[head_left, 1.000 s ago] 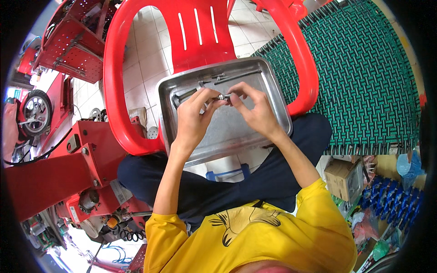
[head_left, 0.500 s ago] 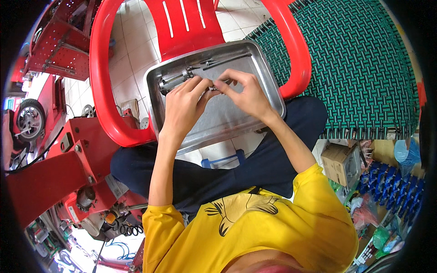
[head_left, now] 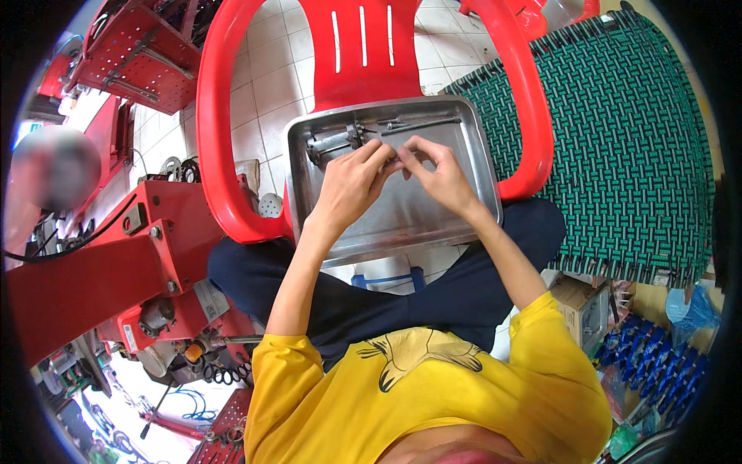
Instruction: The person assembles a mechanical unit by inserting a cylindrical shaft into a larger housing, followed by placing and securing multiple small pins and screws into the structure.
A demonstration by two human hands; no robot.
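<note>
Head view: small part (head_left: 396, 160) hidden between fingertips (head_left: 384, 157).

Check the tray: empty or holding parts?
Holding parts. A metal shaft and thin rods lie along the far edge of the tray; the rest is mostly bare.

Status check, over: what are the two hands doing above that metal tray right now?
Left hand and right hand pinch a small part together. Metal tray beneath, on red chair. Nothing blocking.

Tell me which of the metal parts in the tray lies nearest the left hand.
The stubby cylindrical part in the steel tray, just left of the left hand. The thin rod lies farther off, along the back rim.
</note>
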